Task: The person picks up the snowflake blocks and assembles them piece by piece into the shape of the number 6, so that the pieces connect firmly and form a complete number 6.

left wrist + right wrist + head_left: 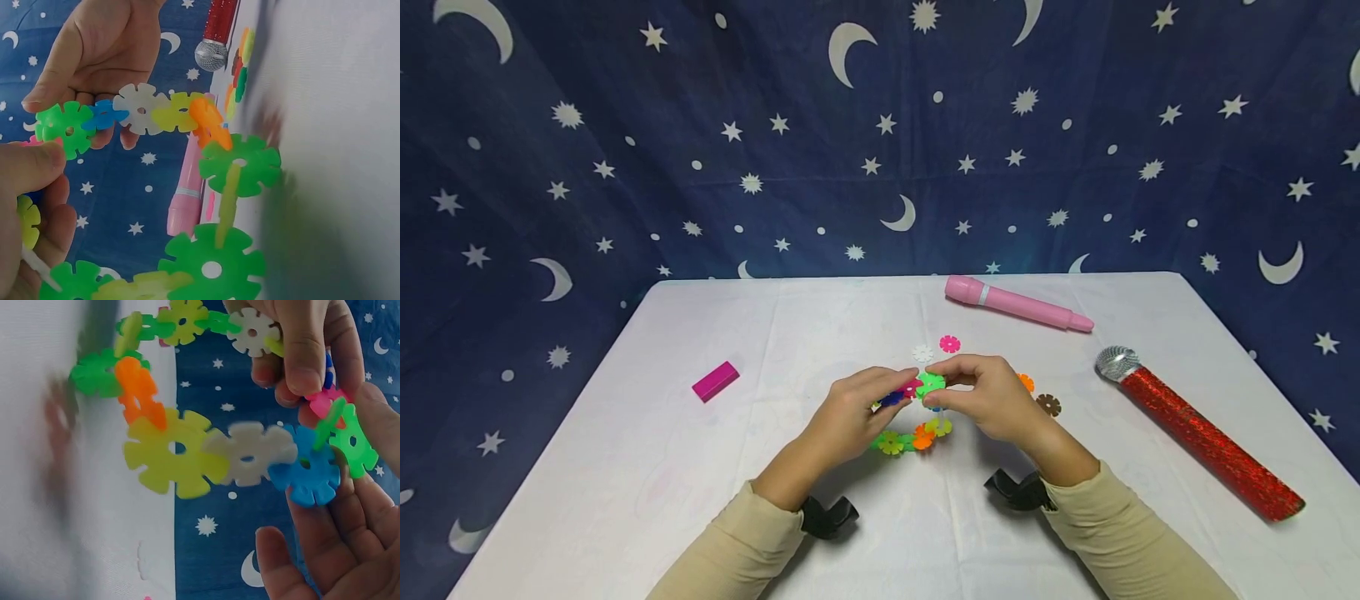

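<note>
Notched flower-shaped plastic discs are slotted together into a looped chain [891, 442] that hangs between both hands above the table. My left hand [857, 408] pinches the chain near a pink disc [326, 403] and a dark blue disc [892, 398]. With thumb and fingers, my right hand [988, 396] grips a bright green disc [931, 383] at the adjoining end. That green disc sits against the pink one. Along the loop run a blue disc [306, 465], a white disc [247, 453], a yellow disc [175, 453] and an orange disc [210, 122], then several green and yellow ones.
Loose discs lie on the white-covered table [587, 500]: white [922, 353], pink [950, 343], orange [1026, 382] and brown [1048, 405]. A magenta block [716, 382] is at left. A pink toy microphone [1018, 306] lies at the back, a red glittery microphone [1206, 442] at right.
</note>
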A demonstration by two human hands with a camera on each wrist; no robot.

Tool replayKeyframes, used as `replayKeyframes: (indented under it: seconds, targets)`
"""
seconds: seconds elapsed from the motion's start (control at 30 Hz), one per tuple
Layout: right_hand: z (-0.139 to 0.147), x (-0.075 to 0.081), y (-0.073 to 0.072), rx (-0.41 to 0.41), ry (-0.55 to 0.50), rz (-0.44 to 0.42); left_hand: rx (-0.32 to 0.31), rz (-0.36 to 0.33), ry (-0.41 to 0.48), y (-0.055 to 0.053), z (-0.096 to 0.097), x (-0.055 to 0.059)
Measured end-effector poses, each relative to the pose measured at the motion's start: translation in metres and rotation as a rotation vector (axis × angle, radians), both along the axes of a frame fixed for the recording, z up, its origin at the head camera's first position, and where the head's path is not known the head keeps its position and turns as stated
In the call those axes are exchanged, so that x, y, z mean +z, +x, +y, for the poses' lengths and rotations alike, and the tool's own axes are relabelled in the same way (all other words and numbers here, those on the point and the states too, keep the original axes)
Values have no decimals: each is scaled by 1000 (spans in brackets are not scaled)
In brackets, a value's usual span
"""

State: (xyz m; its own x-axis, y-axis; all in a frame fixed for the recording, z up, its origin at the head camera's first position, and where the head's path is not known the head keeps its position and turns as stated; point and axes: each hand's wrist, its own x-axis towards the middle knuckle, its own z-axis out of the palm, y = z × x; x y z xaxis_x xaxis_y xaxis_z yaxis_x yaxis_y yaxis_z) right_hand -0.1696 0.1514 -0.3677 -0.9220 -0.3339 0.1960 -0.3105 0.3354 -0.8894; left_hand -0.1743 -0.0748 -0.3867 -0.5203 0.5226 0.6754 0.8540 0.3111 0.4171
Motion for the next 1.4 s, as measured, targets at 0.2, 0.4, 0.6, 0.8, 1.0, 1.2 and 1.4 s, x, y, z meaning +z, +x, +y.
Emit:
replayKeyframes:
  seconds: [0.2,0.4,0.6,0.8,1.0,1.2,1.4]
  targets:
    - [0,-1,-4,40,-19,-10,94,-75,-21,2,0,3]
    - [25,0,-17,-3,98,-32,212,-215,10,2,-3,6]
    - [47,-2,-26,-3,392,-91,187,-440,73,0,-5,8]
    - [58,-4,-31,28,538,-139,175,-662,13,0,-9,12]
    - [66,-9,-34,-28,582,-153,172,-702,27,0,-11,12]
    - [68,-16,-37,-67,655,-160,172,-684,83,0,-12,13]
    - [68,-20,-38,-86,685,-161,139,-680,98,1,-14,17]
